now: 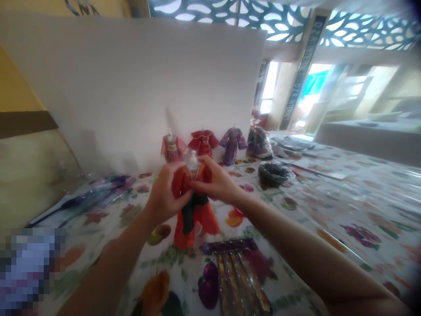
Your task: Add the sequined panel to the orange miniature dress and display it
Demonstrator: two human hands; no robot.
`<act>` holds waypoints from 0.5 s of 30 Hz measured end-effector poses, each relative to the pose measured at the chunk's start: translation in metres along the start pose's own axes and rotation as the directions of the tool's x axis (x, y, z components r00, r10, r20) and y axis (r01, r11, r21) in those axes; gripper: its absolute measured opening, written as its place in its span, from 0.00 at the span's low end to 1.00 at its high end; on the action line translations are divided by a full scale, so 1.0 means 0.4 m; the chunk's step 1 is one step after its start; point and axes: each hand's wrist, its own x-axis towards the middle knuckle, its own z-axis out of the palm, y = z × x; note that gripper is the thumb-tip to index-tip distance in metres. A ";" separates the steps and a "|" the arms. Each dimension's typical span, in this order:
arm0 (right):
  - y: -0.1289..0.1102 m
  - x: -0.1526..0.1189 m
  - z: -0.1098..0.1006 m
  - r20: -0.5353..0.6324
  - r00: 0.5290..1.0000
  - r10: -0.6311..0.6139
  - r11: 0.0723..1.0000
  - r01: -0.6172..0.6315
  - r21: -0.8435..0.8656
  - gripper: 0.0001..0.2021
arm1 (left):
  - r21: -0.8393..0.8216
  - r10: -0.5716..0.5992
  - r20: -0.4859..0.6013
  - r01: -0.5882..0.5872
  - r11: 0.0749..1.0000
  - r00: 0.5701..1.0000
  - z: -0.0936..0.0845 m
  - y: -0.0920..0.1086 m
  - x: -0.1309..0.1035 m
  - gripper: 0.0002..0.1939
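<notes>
An orange miniature doll outfit (208, 217) with a dark green sash stands upright on a small white mannequin (193, 161), with wide trouser legs below and beads at the neckline. My left hand (166, 189) pinches the left side of its top, thumb toward the waist. On the other side, my right hand (219, 179) grips the right shoulder and chest, fingers curled over from behind. Parts of the top are hidden by my fingers. Below the outfit lies a clear packet of long patterned sticks (240, 281) with a dark top band.
Behind stand a pink outfit (171, 151), a red one (204, 142) and a purple one (233, 145) before a white board (138, 87). A wrapped dark bundle (259, 142) and a black bowl-shaped item (274, 172) sit right. Plastic packets (108, 191) lie left on the fruit-print tablecloth (289, 237).
</notes>
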 end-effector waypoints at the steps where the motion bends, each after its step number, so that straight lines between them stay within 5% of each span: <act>1: -0.002 0.000 0.000 0.000 1.000 0.003 1.000 -0.003 0.007 0.26 | -0.002 0.015 0.013 -0.015 1.000 1.000 -0.004 0.002 0.000 0.32; 6: -0.003 -0.003 -0.003 0.007 0.999 0.043 0.999 -0.043 0.012 0.27 | -0.216 -0.078 0.084 0.095 0.972 0.993 -0.020 -0.010 -0.005 0.31; 10: 0.004 -0.003 -0.007 -0.010 0.999 0.047 0.999 -0.047 0.009 0.27 | -0.499 -0.284 0.124 0.307 0.810 0.951 -0.025 -0.060 -0.007 0.23; 13: 0.005 -0.001 -0.009 -0.019 0.997 0.072 0.997 -0.072 -0.008 0.26 | -0.555 -0.344 0.367 0.500 0.664 0.864 -0.034 -0.099 -0.010 0.22; 15: 0.002 0.000 -0.011 -0.020 0.997 0.079 0.997 -0.079 0.004 0.25 | -0.515 -0.289 0.595 0.631 0.580 0.750 -0.042 -0.114 -0.014 0.22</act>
